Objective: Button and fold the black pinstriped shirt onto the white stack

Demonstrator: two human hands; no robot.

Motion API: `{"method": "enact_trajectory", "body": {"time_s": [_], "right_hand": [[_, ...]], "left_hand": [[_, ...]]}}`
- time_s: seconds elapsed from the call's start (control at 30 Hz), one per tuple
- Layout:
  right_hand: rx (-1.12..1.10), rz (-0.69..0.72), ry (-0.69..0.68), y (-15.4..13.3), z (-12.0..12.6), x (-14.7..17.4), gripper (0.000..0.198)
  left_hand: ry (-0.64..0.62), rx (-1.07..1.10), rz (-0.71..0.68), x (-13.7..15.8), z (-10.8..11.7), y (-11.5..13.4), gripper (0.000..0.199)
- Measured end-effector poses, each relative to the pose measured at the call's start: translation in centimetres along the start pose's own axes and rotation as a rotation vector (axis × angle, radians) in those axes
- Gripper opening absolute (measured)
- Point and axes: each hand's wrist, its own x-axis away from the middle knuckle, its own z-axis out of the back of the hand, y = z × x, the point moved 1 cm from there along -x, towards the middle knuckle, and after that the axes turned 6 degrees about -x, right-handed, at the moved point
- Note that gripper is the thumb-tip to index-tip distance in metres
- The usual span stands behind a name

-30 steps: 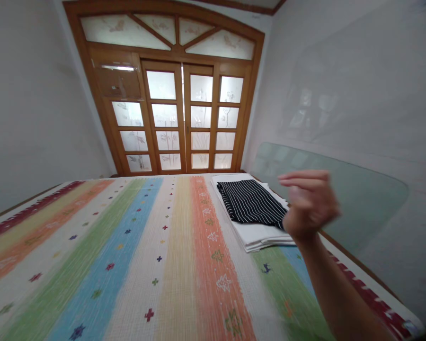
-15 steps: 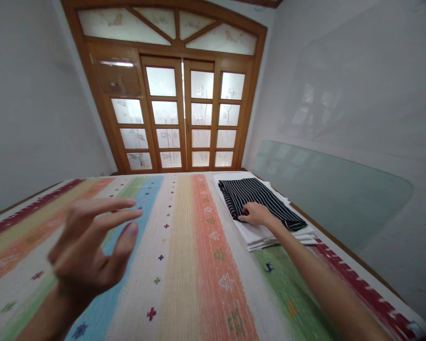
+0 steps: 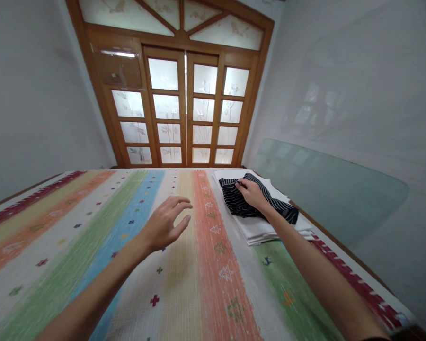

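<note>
A black cloth with thin white stripes, its exact kind not clear, lies on a stack of folded white cloth at the right. My right hand pinches the striped cloth near its far side and lifts part of it, so the fabric bunches under the fingers. Over the pale yellow stripe of the bedspread, my left hand hovers with thumb and fingers apart, holding nothing. It is to the left of the stack and does not touch it.
The multicoloured striped bedspread covers the wide surface below both hands. Wooden doors with glass panes stand beyond the far edge. A pale green panel runs along the right wall, close to the stack.
My left hand has moved right and forward, towards the stack. The right hand has gone from the striped cloth's near edge to farther back, raising and rumpling the cloth that lay flat.
</note>
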Motion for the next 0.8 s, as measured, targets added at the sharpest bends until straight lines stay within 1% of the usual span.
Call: {"method": "enact_trajectory", "body": {"time_s": [0.03,0.1,0.17,0.2,0.23,0.3,0.33,0.4,0.43,0.47,0.53,0.57,0.6,0.63,0.7,0.73,0.77,0.8], "right_hand": [[-0.101,0.040,-0.015,-1.6,-0.2,-0.6,0.031],[-0.305,0.118,-0.090,-5.1,-0.9,-1.6,0.033],[-0.448,0.187,-0.157,-8.6,-1.4,-2.7,0.034],[-0.491,0.219,-0.176,-10.0,-1.6,-3.1,0.034],[-0.514,0.247,-0.189,-11.3,-1.7,-3.6,0.034],[-0.538,0.291,-0.195,-12.9,-1.7,-4.2,0.034],[-0.544,0.297,-0.195,-13.4,-1.7,-4.4,0.034],[-0.545,0.273,-0.184,-13.7,-1.9,-4.2,0.030],[-0.534,0.249,-0.167,-13.6,-2.2,-3.8,0.029],[-0.517,0.222,-0.143,-13.5,-2.7,-3.3,0.035],[-0.466,0.182,-0.097,-13.2,-4.2,-1.8,0.064],[-0.442,0.169,-0.103,-12.9,-5.1,-1.0,0.074],[-0.409,0.166,-0.124,-12.7,-6.1,-0.3,0.075],[-0.356,0.170,-0.175,-12.4,-7.0,0.4,0.068],[-0.207,0.121,-0.272,-11.4,-8.5,1.3,0.034],[-0.132,0.078,-0.304,-10.8,-8.9,1.4,0.021],[-0.069,0.032,-0.317,-10.1,-9.0,1.4,0.017],[-0.023,-0.008,-0.313,-9.3,-8.9,1.2,0.018]], "left_hand": [[0.008,0.025,0.029,-0.7,-0.6,0.0,0.025],[0.040,0.087,0.099,-2.4,-2.0,0.0,0.038],[0.062,0.168,0.143,-4.1,-3.2,-0.1,0.050],[0.068,0.213,0.152,-4.9,-3.7,-0.2,0.050],[0.077,0.255,0.162,-5.7,-4.0,-0.3,0.044],[0.109,0.327,0.205,-6.8,-3.9,-0.8,0.026],[0.137,0.354,0.239,-7.3,-3.6,-1.1,0.019],[0.226,0.384,0.317,-7.8,-2.5,-1.8,0.016],[0.289,0.388,0.355,-8.0,-1.8,-2.1,0.015],[0.367,0.389,0.392,-8.2,-1.1,-2.3,0.015],[0.530,0.392,0.460,-8.5,0.3,-2.7,0.017],[0.600,0.393,0.487,-8.6,1.0,-2.9,0.018],[0.658,0.389,0.505,-8.8,1.7,-3.0,0.019],[0.703,0.376,0.512,-9.0,2.5,-3.1,0.020],[0.772,0.325,0.506,-9.2,4.3,-3.5,0.020],[0.809,0.294,0.499,-9.2,5.4,-3.9,0.020],[0.850,0.263,0.493,-9.1,6.6,-4.4,0.021],[0.892,0.236,0.492,-8.9,7.7,-5.1,0.022]]}}
